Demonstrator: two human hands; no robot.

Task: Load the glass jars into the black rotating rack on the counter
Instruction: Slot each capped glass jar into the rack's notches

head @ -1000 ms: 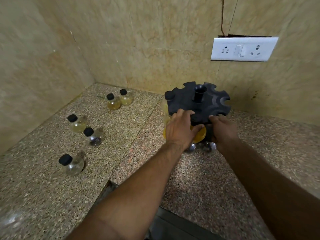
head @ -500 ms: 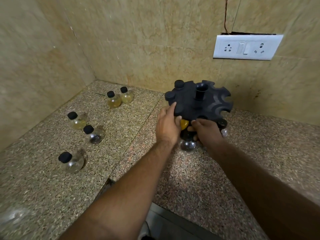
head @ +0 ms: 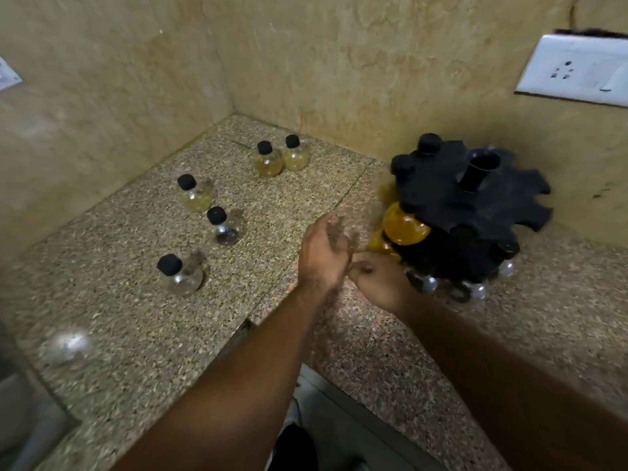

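Glass jars [head: 224,227]: five stand loose, well left of the black rotating rack [head: 441,198].
Left hand [head: 323,253] relaxed and empty just left of the rack; right hand [head: 377,283] blurred at its base, grip unclear; a hasty reach may knock the amber jar [head: 404,226] loose.

1 wide-angle camera, worn on the person's head, looks forward and steeply down into a corner of the granite counter [head: 136,334]. It stands close: the left forearm [head: 258,362] and right forearm [head: 492,362] run up from the bottom edge toward the black rotating rack [head: 475,205], right of centre. The view reaches from the counter's front edge below the rack to the white socket plate [head: 574,73] above it.
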